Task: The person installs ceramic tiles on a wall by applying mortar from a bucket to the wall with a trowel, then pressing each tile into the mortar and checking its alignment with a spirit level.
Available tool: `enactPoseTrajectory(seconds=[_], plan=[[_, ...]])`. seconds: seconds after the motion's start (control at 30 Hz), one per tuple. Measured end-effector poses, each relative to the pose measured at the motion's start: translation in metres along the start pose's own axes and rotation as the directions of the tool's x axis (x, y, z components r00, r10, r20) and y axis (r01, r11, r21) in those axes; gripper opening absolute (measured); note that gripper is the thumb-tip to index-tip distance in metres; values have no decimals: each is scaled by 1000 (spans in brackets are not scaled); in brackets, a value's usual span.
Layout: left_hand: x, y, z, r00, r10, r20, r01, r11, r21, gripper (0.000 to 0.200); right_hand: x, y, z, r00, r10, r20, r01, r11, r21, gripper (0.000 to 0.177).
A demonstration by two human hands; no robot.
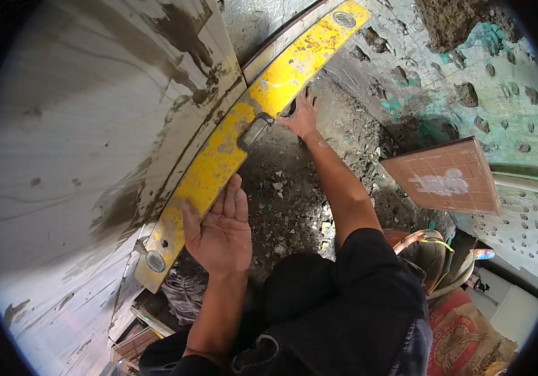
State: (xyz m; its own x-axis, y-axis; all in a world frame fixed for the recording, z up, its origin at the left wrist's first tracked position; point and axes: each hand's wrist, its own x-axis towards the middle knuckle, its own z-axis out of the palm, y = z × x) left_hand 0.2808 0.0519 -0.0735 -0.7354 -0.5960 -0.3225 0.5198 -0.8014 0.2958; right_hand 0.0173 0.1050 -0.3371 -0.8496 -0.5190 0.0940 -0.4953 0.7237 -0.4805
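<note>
A large pale slab (pixel 62 138) smeared with grey fills the space left of the left grip (pixel 221 241); a pitted, green-stained wall (pixel 432 81) stands right of the right grip (pixel 305 117). Rubble-strewn ground (pixel 269 219) lies between and below the grips. A long yellow spirit level (pixel 212 172) slants along the slab, past both grips. Down and right of the right grip are a printed sack (pixel 463 332), a brown tile (pixel 444 175) and a bucket (pixel 435 266). The left grip is open, palm showing, thumb against the level's face, fingers along its edge. The right grip is loosely spread at that edge, beside the small middle vial (pixel 256 132), closed around nothing visible. Even, light pressure from both grips, with fingers clear of the vial, should steady the level; whether it sits flush, I cannot tell.
</note>
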Motion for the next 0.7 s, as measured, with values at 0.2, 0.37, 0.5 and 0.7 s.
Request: enactPoseTrajectory(seconds=[0.2,0.37,0.5,0.7], plan=[[0,1,-3,1000,3,18,-3,1000,18,47,0,6,2,1000,12,8,-13,998,65,118],[-2,1,0,998,14,-63,-12,999,38,52,13,14,1,998,55,21,-57,993,101,118],[-1,1,-7,998,-13,59,14,1000,-18,49,14,19,9,999,33,-2,-33,996,87,117],[-3,-1,-3,1000,10,-13,-9,999,36,53,16,24,5,999,12,50,-17,996,89,113]])
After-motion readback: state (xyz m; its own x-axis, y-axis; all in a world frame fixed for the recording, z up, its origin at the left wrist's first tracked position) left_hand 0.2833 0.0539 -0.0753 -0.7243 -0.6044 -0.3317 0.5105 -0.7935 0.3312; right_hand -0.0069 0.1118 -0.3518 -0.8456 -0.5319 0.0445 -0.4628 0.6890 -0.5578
